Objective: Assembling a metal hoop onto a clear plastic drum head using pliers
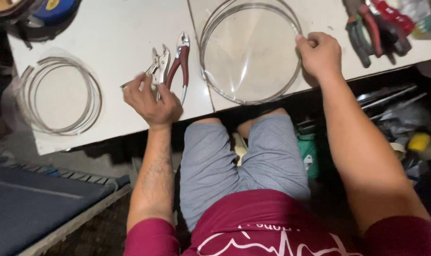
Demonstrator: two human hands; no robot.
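Note:
My left hand [151, 100] closes around the handle of silver locking pliers [159, 64] lying on the white table [120, 33]. Right beside them lie pliers with dark red handles [181, 59], untouched. My right hand [320, 54] pinches the right side of a large coil of thin metal wire [210, 35] that rests flat on the table. A second, smaller metal coil [90, 95] lies at the table's left, apart from both hands.
Several red and black hand tools [379, 26] are heaped at the table's far right. A blue and black object [45, 12] sits at the far left corner. Below the table edge are my knees in grey shorts, a green bag [309, 154] and clutter at the right.

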